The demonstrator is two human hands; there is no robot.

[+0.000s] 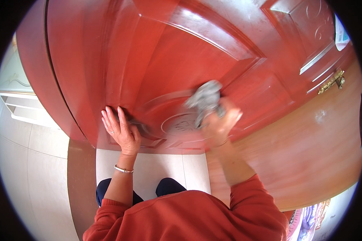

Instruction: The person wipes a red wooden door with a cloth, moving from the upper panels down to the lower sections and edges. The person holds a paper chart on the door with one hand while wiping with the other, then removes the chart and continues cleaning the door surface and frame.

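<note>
A red panelled door (175, 60) with moulded frames and a carved round ornament fills the view before me. My left hand (123, 132), with a ring and a bracelet at the wrist, rests flat against its lower left part, fingers apart and nothing held. Blurred by motion, my right hand (220, 123) grips a grey cloth (206, 96) against the door, just above and right of the ornament. Part of the ornament lies behind the cloth and hand.
A brass-coloured door bolt (331, 82) is at the door's right edge. Brown wooden surface (289, 150) spans the right side. White shelving (30, 110) stands at far left above pale floor tiles (42, 168). Colourful fabric (307, 221) shows at lower right.
</note>
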